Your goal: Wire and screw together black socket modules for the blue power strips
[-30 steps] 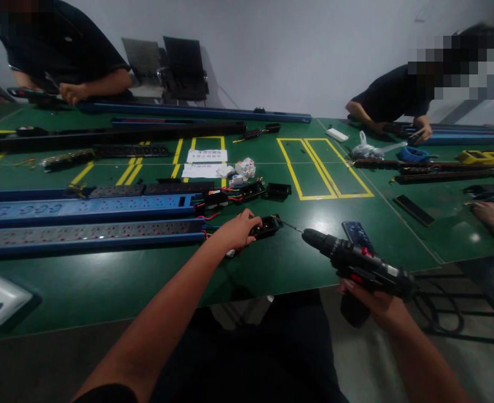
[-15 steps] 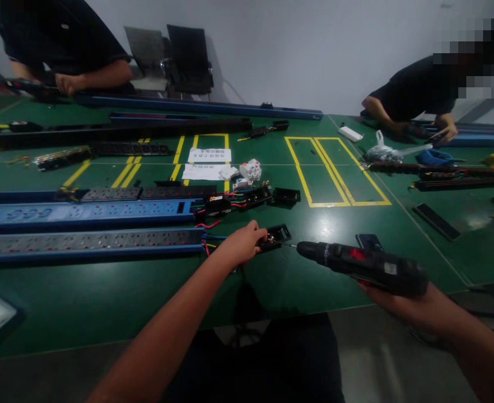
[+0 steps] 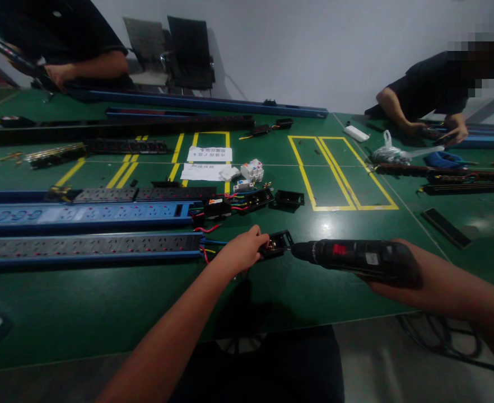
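Observation:
My left hand (image 3: 247,249) is closed on a small black plastic housing (image 3: 284,239) with brassy metal parts inside. Coloured wires (image 3: 210,246) run from it to the end of a long power strip (image 3: 104,246) in a blue frame. A black cordless drill (image 3: 356,258) is gripped in my right hand (image 3: 402,285), lying level with its bit pointing left. The tip of the bit reaches the right end of the housing; whether it touches a screw I cannot tell. My right fingers are mostly hidden behind the drill.
Behind the near strip lies a second blue power strip (image 3: 116,214) wired to black housings. White connector blocks (image 3: 252,170) and paper labels (image 3: 207,171) lie mid-table. A black rectangular piece (image 3: 446,228) is at right. Two co-workers (image 3: 432,92) work across the table.
The drill has come left and turned more level, its bit now at the housing. A dark phone-like object behind it is now out of sight. My left hand stays on the housing.

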The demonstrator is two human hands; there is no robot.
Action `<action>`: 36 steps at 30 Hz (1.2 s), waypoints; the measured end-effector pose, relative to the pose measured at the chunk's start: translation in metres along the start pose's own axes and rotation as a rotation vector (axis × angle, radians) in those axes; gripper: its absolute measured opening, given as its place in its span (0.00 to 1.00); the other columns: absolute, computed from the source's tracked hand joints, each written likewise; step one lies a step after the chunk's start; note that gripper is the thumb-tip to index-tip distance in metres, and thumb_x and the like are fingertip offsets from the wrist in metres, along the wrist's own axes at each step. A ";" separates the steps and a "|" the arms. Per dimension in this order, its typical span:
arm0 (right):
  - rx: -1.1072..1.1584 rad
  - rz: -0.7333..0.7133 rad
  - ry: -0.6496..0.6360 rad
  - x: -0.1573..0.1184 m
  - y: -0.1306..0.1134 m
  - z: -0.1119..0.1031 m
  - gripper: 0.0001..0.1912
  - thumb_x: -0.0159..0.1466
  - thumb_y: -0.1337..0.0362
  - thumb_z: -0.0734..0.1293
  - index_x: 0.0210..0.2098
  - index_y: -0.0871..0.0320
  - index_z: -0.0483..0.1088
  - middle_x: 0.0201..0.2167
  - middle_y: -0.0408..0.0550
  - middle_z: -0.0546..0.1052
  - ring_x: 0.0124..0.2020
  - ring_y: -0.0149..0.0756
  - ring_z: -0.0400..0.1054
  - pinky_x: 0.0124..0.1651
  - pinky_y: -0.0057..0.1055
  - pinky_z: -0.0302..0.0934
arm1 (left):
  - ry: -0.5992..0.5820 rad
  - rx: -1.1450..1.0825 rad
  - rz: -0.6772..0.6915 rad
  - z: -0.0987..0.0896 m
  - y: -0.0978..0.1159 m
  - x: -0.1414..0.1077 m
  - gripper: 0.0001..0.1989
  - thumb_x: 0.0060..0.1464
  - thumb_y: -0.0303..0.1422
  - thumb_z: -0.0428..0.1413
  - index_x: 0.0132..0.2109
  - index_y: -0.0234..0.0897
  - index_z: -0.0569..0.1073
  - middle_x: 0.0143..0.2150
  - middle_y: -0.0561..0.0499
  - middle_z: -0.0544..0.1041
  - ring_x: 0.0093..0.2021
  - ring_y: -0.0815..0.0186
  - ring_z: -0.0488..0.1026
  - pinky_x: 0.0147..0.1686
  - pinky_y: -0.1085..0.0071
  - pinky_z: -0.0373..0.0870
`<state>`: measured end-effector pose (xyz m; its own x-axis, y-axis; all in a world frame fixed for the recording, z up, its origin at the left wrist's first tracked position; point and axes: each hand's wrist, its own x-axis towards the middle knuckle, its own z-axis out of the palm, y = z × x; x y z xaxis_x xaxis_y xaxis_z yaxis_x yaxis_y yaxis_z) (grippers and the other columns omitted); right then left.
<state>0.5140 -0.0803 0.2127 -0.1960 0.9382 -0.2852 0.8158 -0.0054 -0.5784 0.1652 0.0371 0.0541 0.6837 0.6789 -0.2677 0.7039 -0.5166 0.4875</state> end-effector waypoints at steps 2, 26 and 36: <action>-0.024 -0.029 -0.063 0.006 -0.011 -0.002 0.10 0.57 0.54 0.76 0.29 0.50 0.75 0.25 0.46 0.81 0.25 0.45 0.76 0.25 0.37 0.68 | -0.004 0.007 0.006 0.000 0.000 0.000 0.14 0.63 0.29 0.60 0.55 0.46 0.76 0.59 0.46 0.71 0.48 0.59 0.78 0.48 0.64 0.74; -0.603 -0.024 -0.262 0.059 -0.115 -0.019 0.03 0.56 0.61 0.75 0.28 0.53 0.79 0.24 0.47 0.80 0.22 0.37 0.72 0.26 0.31 0.57 | 0.031 0.009 0.027 0.005 0.000 -0.008 0.16 0.62 0.29 0.63 0.56 0.44 0.75 0.58 0.46 0.71 0.47 0.59 0.76 0.48 0.63 0.73; -0.690 -0.208 -0.381 0.099 -0.125 -0.024 0.04 0.56 0.60 0.74 0.30 0.52 0.82 0.23 0.44 0.79 0.22 0.36 0.69 0.28 0.33 0.55 | 0.045 -0.038 0.033 0.012 -0.008 -0.006 0.13 0.62 0.30 0.62 0.52 0.43 0.74 0.57 0.47 0.73 0.46 0.58 0.76 0.48 0.62 0.73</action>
<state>0.4053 0.0219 0.2752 -0.4507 0.7136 -0.5363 0.8693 0.4873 -0.0822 0.1580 0.0312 0.0421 0.6964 0.6849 -0.2143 0.6727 -0.5191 0.5272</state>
